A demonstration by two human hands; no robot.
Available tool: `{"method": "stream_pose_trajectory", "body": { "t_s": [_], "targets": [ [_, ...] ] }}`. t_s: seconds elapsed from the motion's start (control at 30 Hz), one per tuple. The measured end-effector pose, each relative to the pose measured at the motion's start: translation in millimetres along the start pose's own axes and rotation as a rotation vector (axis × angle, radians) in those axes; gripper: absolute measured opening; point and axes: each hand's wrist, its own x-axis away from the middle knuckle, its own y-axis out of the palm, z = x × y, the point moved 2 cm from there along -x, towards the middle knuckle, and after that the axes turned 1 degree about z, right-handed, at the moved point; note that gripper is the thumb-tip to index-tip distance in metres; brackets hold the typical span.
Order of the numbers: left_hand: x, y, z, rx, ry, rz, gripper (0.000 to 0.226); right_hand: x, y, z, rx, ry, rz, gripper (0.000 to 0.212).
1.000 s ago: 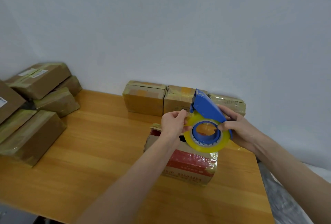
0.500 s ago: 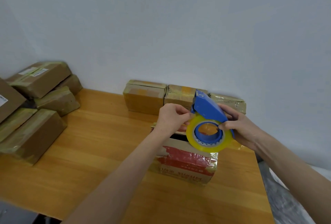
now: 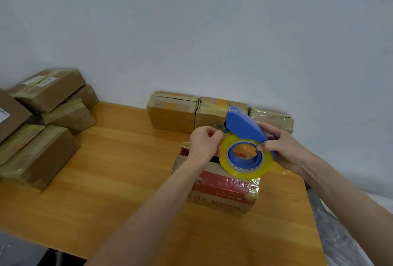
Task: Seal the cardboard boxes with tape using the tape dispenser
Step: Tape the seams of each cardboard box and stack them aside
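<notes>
Over the middle of the wooden table (image 3: pixel 117 170), both hands are up and busy. The right hand (image 3: pixel 285 153) grips the blue tape dispenser (image 3: pixel 244 126), fingers wrapped round the back of its cover and the thumb pressed in near the blue core. The dispenser is held in the air, tilted, nose pointing up and away toward the wall (image 3: pixel 191 31). On its hub sits the yellowish tape roll (image 3: pixel 244 173), its open face turned to the camera.

The left hand (image 3: pixel 204 144) comes in from the other side, fingers curled, thumb and forefinger pinched together right at the rim of the roll, just under the dispenser's nose. Whether a free end of tape is caught between them, I cannot tell.

Directly below the 2 hands stands the red-printed box (image 3: pixel 223 191), near the table's right edge. Glossy tape wraps its near side. A dark gap shows on its top, partly hidden by the left wrist and the roll.

Behind, 3 taped boxes line up against the wall: one on the left (image 3: pixel 172 112), one in the middle (image 3: pixel 212 112), one on the right (image 3: pixel 274 116) peeking out past the dispenser. Far left, a pile of taped boxes (image 3: pixel 42 155) is stacked in the corner, well apart from the action. Crinkled plastic sheeting (image 3: pixel 340 233) lies beyond the table's right edge.
</notes>
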Motion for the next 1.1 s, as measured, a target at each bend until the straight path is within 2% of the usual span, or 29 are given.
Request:
{"method": "stream_pose_trajectory", "body": {
  "t_s": [0.1, 0.17, 0.33, 0.43, 0.57, 0.67, 0.87, 1.1],
  "targets": [
    [4, 4, -4, 0.158, -0.133, -0.008, 0.021, 1, 2, 1, -0.014, 0.016, -0.011, 0.084],
    [5, 2, -3, 0.207, -0.126, 0.008, 0.018, -1, 1, 2, -0.029, 0.029, -0.007, 0.087],
    [8, -4, 3, -0.051, 0.208, 0.027, 0.01, -3, -1, -1, -0.074, 0.059, 0.03, 0.076],
    [10, -7, 8, -0.179, 0.375, 0.086, 0.011, -3, -1, 0, -0.087, 0.073, 0.025, 0.078],
    [6, -12, 13, -0.218, 0.492, 0.153, 0.016, -2, -2, -2, -0.097, 0.074, 0.034, 0.074],
    [0, -8, 17, -0.273, 0.469, 0.126, 0.018, -3, -1, -2, -0.107, 0.075, 0.039, 0.075],
    [-10, -11, 20, -0.164, 0.294, 0.09, 0.014, -3, 2, -3, -0.092, 0.077, 0.004, 0.073],
    [-11, -9, 21, -0.254, 0.36, 0.146, 0.016, -3, 9, -5, -0.077, 0.073, 0.011, 0.072]
  ]
}}
